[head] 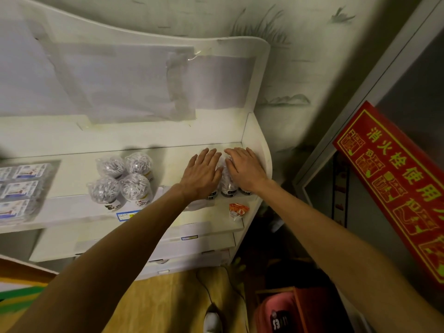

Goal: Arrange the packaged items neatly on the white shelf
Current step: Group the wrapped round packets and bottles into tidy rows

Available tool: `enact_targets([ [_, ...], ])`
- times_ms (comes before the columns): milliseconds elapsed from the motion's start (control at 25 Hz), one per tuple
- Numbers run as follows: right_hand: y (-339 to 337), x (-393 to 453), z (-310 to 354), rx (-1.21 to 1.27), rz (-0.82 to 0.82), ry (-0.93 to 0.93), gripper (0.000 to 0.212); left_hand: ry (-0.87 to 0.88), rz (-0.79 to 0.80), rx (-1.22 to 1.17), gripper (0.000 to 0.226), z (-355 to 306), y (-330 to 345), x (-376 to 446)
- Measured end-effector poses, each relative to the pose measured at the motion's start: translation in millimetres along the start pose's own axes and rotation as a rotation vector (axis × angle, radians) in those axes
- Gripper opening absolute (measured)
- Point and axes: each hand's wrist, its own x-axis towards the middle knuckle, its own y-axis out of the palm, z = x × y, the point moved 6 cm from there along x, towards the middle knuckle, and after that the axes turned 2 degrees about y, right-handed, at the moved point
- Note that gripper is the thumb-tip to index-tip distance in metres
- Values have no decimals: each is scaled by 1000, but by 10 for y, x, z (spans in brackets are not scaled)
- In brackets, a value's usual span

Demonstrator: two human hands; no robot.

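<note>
Both my hands lie on a cluster of clear plastic jars (227,183) at the right end of the white shelf (173,159). My left hand (203,173) rests flat on the jars' tops with fingers straight. My right hand (245,168) lies beside it, fingers extended over the jars near the shelf's side wall. The hands hide most of these jars. A group of several more clear jars of white sticks (122,180) stands at mid-shelf. A small orange packet (237,210) lies at the shelf's front right edge.
Flat blue-and-white packages (20,188) lie at the shelf's left end. Lower shelves (192,243) step out below. A red sign with yellow characters (394,186) leans at the right. A red basket (283,311) stands on the wooden floor.
</note>
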Motion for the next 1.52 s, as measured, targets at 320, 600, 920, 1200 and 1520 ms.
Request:
enact_targets([
  [320,-115,32,19,-40,-30,-11,48,3,27,-18,62,-1,-48,-40],
  [600,-8,36,37,-121,75,-13,57,-23,64,18,67,48,12,-48],
  [920,36,32,38,-197,97,-10,59,-15,40,31,67,23,56,-40],
  [1200,3,21,44,-164,82,9,57,-24,19,32,67,12,-7,-72],
  [1520,-28,2,54,-137,58,9,56,-75,-45,-234,48,180,-171,100],
])
